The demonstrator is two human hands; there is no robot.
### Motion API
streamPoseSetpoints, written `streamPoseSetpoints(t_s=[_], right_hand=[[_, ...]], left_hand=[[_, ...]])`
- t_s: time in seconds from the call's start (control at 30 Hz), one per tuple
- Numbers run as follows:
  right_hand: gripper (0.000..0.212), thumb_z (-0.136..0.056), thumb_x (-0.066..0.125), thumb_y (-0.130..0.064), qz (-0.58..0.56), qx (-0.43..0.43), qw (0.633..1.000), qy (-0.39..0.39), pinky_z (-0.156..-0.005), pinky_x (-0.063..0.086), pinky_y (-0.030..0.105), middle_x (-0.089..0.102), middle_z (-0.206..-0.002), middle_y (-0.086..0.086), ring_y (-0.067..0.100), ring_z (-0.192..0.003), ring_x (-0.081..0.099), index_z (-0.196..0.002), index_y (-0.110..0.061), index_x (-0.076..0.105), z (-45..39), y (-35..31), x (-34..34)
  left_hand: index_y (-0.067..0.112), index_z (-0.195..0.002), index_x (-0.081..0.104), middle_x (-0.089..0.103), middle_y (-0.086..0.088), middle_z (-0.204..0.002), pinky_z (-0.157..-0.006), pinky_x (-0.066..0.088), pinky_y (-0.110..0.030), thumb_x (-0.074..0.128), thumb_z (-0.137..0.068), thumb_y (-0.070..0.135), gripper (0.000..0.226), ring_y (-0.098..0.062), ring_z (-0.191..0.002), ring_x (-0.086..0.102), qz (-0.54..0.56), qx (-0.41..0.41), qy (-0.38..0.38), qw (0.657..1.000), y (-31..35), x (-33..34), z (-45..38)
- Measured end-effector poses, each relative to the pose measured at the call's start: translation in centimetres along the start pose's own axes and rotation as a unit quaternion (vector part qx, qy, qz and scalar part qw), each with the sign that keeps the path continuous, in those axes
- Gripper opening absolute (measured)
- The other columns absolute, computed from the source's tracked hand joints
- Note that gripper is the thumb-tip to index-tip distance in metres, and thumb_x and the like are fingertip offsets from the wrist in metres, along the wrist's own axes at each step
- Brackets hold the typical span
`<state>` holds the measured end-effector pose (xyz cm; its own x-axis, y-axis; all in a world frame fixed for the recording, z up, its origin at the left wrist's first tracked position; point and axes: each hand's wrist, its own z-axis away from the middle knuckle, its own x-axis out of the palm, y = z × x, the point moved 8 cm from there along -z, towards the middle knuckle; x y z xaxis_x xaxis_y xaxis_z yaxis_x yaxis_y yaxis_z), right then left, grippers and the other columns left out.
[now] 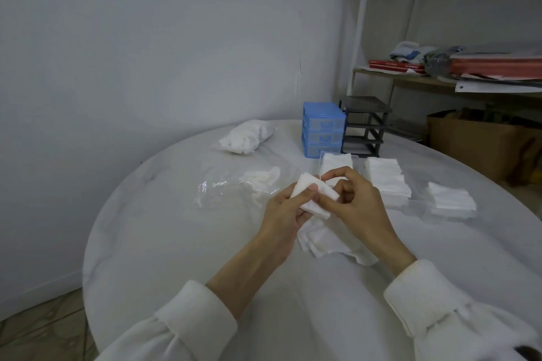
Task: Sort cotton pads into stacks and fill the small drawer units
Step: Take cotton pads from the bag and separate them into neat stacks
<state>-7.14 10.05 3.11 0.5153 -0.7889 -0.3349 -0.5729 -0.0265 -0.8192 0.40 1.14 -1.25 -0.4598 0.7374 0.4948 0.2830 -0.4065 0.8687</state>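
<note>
Over the white table [176, 243], both hands [322, 208] pinch cotton pads [313, 196].

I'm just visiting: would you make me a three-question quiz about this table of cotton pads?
1. True or false: the blue plastic drawer unit stands left of the dark grey drawer frame.
2. What do both hands grip? A) a clear bag B) white square cotton pads C) a drawer
3. Fill in: the round table wears a ___ cloth.

Key: 1 true; 2 B, left hand and right hand together; 3 white.
</note>
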Motion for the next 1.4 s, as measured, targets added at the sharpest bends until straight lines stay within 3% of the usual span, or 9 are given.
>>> streamPoseSetpoints(t_s=[0.13,0.3,0.43,0.6,0.9,1.0,1.2,1.3,1.4], right_hand=[[0.021,-0.074,0.078,-0.023,0.02,-0.005,1.0,-0.011,-0.056,0.046,0.026,0.056,-0.06,0.006,0.014,-0.056,0.052,-0.09,-0.02,0.063,-0.3,-0.1,-0.5],[0.016,-0.074,0.077,-0.01,0.062,0.004,0.998,-0.026,-0.052,0.038,0.01,0.053,-0.061,-0.003,0.001,-0.053,0.046,-0.081,-0.018,0.064,-0.8,0.3,-1.6],[0.025,-0.072,0.075,-0.004,0.205,-0.032,0.978,-0.014,-0.064,0.034,0.003,0.051,-0.083,-0.005,0.002,-0.072,0.047,-0.082,-0.022,0.06,-1.3,0.4,-2.7],[0.036,-0.074,0.069,0.001,0.253,0.042,0.965,-0.046,-0.072,0.023,0.013,0.039,-0.105,-0.004,0.009,-0.101,0.033,-0.1,-0.02,0.058,-1.3,2.6,-2.9],[0.05,-0.074,0.056,0.018,0.355,0.101,0.928,-0.06,-0.071,0.032,0.02,0.032,-0.103,-0.003,0.014,-0.103,0.033,-0.11,-0.016,0.054,-1.0,3.8,-3.5],[0.049,-0.073,0.057,0.02,0.37,0.093,0.923,-0.051,-0.073,0.038,0.023,0.041,-0.103,0.001,0.017,-0.104,0.041,-0.109,-0.013,0.056,-1.1,3.8,-3.6],[0.03,-0.079,0.055,0.015,0.336,0.055,0.94,-0.009,-0.069,0.042,0.019,0.059,-0.094,0.006,0.011,-0.077,0.05,-0.095,-0.009,0.065,-1.2,3.2,-4.0],[0.018,-0.083,0.06,0.005,0.304,0.033,0.952,0.013,-0.063,0.035,0.009,0.063,-0.089,0.004,0.01,-0.077,0.052,-0.09,-0.009,0.068,-1.3,2.5,-4.2],[0.01,-0.087,0.061,-0.004,0.29,0.0,0.956,0.049,-0.069,0.034,0.017,0.06,-0.088,0.0,0.014,-0.086,0.052,-0.094,-0.009,0.067,-1.4,1.3,-4.4]], left_hand=[[0.009,-0.105,0.067,0.071,-0.01,-0.102,-0.075,0.054,-0.019,0.058,-0.087,0.011,0.02,-0.013,-0.09,0.068,0.007,0.011,-0.016,1.0,0.2,0.2,-0.2],[0.01,-0.102,0.067,0.068,-0.007,-0.109,-0.074,0.055,-0.019,0.057,-0.09,0.009,0.016,-0.013,-0.093,0.066,-0.004,0.05,0.014,0.999,1.3,-0.3,-0.2],[0.012,-0.103,0.068,0.068,-0.005,-0.113,-0.074,0.054,-0.018,0.059,-0.089,0.01,0.017,-0.014,-0.1,0.064,-0.019,0.074,0.044,0.996,2.0,-1.0,-0.2],[0.011,-0.103,0.068,0.067,-0.007,-0.117,-0.078,0.054,-0.019,0.059,-0.089,0.01,0.016,-0.015,-0.103,0.063,-0.013,0.077,0.049,0.996,2.1,-1.4,-0.4],[0.008,-0.103,0.066,0.065,-0.008,-0.119,-0.079,0.054,-0.018,0.057,-0.089,0.008,0.016,-0.014,-0.103,0.062,-0.006,0.073,0.045,0.996,2.0,-1.1,-0.3],[0.009,-0.102,0.067,0.066,-0.007,-0.118,-0.083,0.054,-0.021,0.058,-0.089,0.008,0.016,-0.014,-0.104,0.062,-0.008,0.071,0.044,0.997,1.8,-1.0,-0.2],[0.012,-0.099,0.068,0.068,-0.004,-0.113,-0.075,0.054,-0.017,0.058,-0.089,0.009,0.015,-0.013,-0.099,0.063,-0.015,0.07,0.039,0.997,1.8,-0.9,-0.1],[0.013,-0.099,0.069,0.068,-0.006,-0.111,-0.071,0.053,-0.017,0.059,-0.089,0.009,0.015,-0.012,-0.096,0.064,-0.018,0.069,0.042,0.997,1.8,-0.9,-0.1],[0.014,-0.099,0.069,0.068,-0.005,-0.11,-0.07,0.053,-0.017,0.059,-0.088,0.01,0.015,-0.013,-0.097,0.064,-0.024,0.07,0.045,0.996,1.8,-1.0,-0.1]])
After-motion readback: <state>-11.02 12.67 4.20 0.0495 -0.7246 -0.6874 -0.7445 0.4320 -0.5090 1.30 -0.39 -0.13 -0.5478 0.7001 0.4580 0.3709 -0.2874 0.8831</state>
